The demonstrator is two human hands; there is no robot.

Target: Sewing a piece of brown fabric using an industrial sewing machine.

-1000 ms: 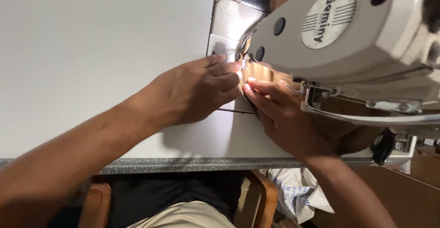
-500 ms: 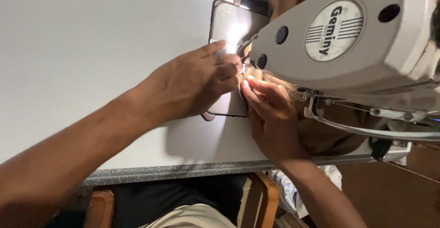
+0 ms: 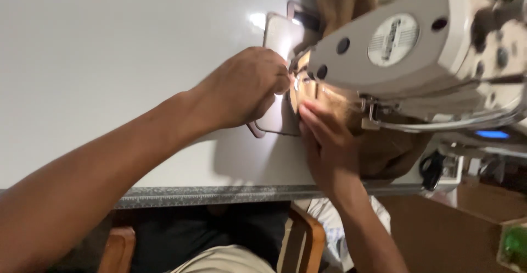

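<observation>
white bench (image 3: 110,59) fills the left of my view, with the left hand (image 3: 247,89) reaching across it, its grip pinched at the tan fabric (image 3: 307,86) under the needle end of the cream sewing machine (image 3: 417,48). just right, the right hand (image 3: 329,146) lies with fingers flat, pressing the fabric down by the metal plate (image 3: 280,37); more fabric hangs off the bench beneath the machine.
</observation>
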